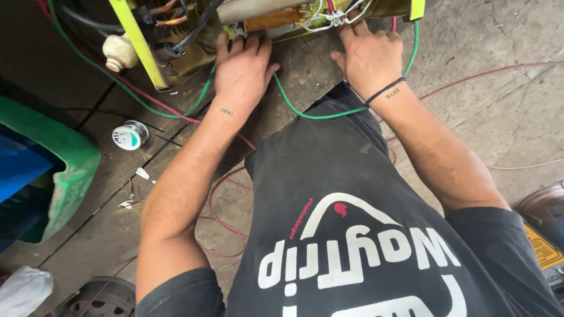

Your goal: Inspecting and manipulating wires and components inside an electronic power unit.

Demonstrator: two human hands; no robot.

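Observation:
An opened machine with a yellow-green metal frame (138, 44) lies on the floor at the top of the head view, showing copper windings (273, 19) and bundled white wires (329, 17). My left hand (242, 67) rests palm down at the base of the windings, fingers pressed against the unit. My right hand (369, 54), with a black band on the wrist, lies flat beside it, fingertips reaching up to the white wire bundle. A green cable (305, 114) loops on the floor between both hands. Neither hand clearly grips anything.
A small spool of solder wire (130, 135) lies on the floor to the left. Thin red wires (226, 223) trail across the concrete. A green and blue container (56, 170) stands at far left, a white ceramic knob (119, 53) by the frame, a yellow device (543, 246) at right.

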